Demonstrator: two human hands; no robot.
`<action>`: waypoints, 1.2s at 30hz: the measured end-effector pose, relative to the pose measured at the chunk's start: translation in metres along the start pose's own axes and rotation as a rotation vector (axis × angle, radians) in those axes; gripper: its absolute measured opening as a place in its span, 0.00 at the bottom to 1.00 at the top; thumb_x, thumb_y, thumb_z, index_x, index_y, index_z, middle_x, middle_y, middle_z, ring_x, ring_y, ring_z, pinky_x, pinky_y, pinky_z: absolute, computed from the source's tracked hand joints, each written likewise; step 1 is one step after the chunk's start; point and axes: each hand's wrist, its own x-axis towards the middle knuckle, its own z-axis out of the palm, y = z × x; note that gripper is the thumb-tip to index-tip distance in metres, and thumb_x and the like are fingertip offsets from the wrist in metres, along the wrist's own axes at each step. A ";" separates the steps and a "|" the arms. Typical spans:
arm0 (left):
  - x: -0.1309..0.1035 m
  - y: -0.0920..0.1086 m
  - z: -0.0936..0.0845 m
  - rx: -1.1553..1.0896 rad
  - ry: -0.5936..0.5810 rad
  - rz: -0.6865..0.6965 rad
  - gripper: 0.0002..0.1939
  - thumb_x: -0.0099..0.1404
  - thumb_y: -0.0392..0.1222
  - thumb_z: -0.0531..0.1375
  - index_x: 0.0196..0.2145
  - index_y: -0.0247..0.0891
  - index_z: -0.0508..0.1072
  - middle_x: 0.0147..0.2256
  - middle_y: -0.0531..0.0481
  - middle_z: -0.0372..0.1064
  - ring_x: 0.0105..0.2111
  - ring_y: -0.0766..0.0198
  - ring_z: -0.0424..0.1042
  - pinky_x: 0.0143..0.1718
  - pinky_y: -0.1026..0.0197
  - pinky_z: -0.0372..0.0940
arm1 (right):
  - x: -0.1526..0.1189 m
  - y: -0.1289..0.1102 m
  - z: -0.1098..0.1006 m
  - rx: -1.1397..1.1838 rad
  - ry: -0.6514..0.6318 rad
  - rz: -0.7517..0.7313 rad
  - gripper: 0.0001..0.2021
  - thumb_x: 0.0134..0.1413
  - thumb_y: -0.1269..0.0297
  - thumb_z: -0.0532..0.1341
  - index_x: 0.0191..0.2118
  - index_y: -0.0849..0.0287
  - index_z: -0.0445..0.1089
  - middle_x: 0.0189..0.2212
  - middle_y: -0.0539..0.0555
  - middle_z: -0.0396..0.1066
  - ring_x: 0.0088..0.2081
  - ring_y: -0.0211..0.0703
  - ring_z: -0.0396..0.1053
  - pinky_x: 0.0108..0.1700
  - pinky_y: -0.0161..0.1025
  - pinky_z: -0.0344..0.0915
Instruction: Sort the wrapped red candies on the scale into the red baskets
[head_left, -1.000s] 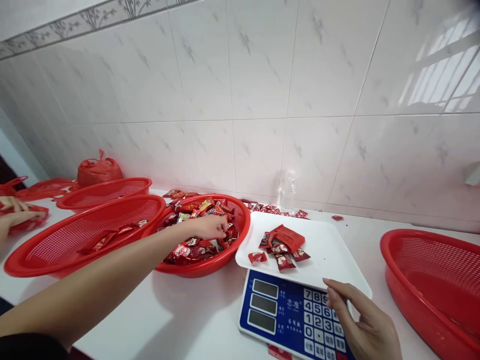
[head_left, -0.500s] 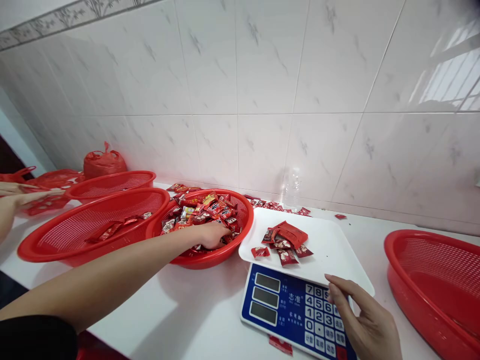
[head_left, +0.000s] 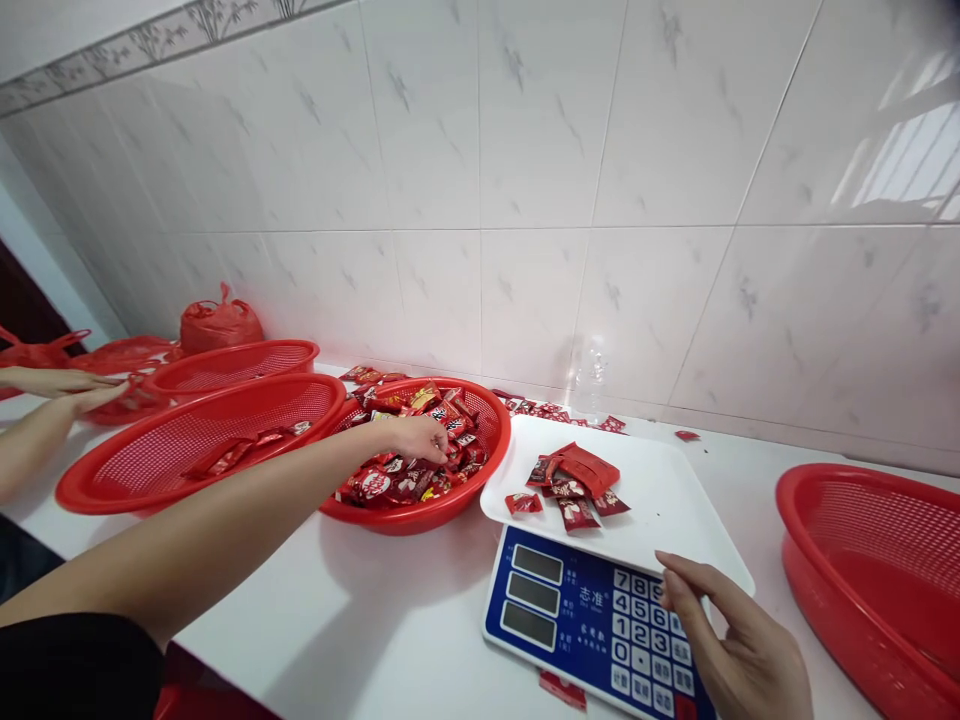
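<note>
My left hand (head_left: 421, 438) is over a red basket (head_left: 499, 440) heaped with small red-wrapped snack packets (head_left: 397, 480). Its fingers curl closed, and anything in them is hidden. My right hand (head_left: 742, 640) rests at the lower right of a digital scale (head_left: 566, 600), with thumb and index finger stretched towards the edge of the white tray (head_left: 667, 480) and nothing between them. On the tray lie several dark red packets (head_left: 577, 512), a small red packet (head_left: 523, 503) and a flat red envelope (head_left: 589, 468).
Left stand another red basket (head_left: 97, 490) with a few packets and one behind it (head_left: 300, 352). A red basket (head_left: 817, 560) is at right. Loose packets and a clear bottle (head_left: 591, 380) line the wall. Another person's hands (head_left: 67, 390) are by red bags (head_left: 221, 325).
My left hand has lifted slightly and drawn a little left from among the packets, fingers curling closed. My right hand and the items on the tray stay as before. The view has shifted slightly.
</note>
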 end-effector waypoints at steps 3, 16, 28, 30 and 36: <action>-0.004 -0.002 0.001 -0.030 -0.062 0.003 0.17 0.54 0.51 0.59 0.36 0.37 0.75 0.37 0.44 0.73 0.28 0.60 0.70 0.26 0.64 0.63 | 0.002 0.006 -0.003 -0.033 -0.032 -0.077 0.10 0.54 0.56 0.59 0.37 0.54 0.74 0.24 0.49 0.73 0.24 0.38 0.71 0.23 0.29 0.68; -0.004 0.004 -0.001 -0.125 -0.039 0.083 0.15 0.43 0.32 0.61 0.33 0.38 0.73 0.27 0.54 0.72 0.28 0.62 0.70 0.27 0.66 0.60 | 0.003 0.014 -0.004 -0.096 -0.059 -0.114 0.11 0.54 0.56 0.59 0.38 0.54 0.74 0.25 0.51 0.75 0.24 0.40 0.73 0.21 0.29 0.69; -0.041 0.108 0.019 -1.052 0.305 0.409 0.14 0.54 0.34 0.61 0.39 0.37 0.65 0.36 0.49 0.69 0.35 0.64 0.70 0.37 0.59 0.66 | 0.001 0.010 -0.002 -0.021 -0.137 -0.092 0.11 0.57 0.59 0.57 0.42 0.56 0.73 0.27 0.52 0.74 0.28 0.40 0.72 0.29 0.32 0.70; -0.044 0.131 0.046 -1.195 0.230 0.418 0.12 0.55 0.34 0.61 0.38 0.37 0.66 0.32 0.51 0.69 0.32 0.66 0.70 0.36 0.60 0.66 | 0.001 0.007 -0.002 0.024 -0.189 -0.083 0.13 0.58 0.58 0.55 0.45 0.56 0.71 0.27 0.52 0.73 0.30 0.41 0.72 0.32 0.34 0.70; -0.045 0.178 0.105 -1.383 0.097 0.423 0.11 0.54 0.36 0.64 0.36 0.38 0.68 0.32 0.52 0.68 0.31 0.67 0.68 0.35 0.63 0.64 | 0.004 -0.003 -0.003 0.209 -0.350 -0.037 0.21 0.57 0.45 0.51 0.41 0.56 0.72 0.30 0.54 0.74 0.32 0.45 0.72 0.34 0.36 0.69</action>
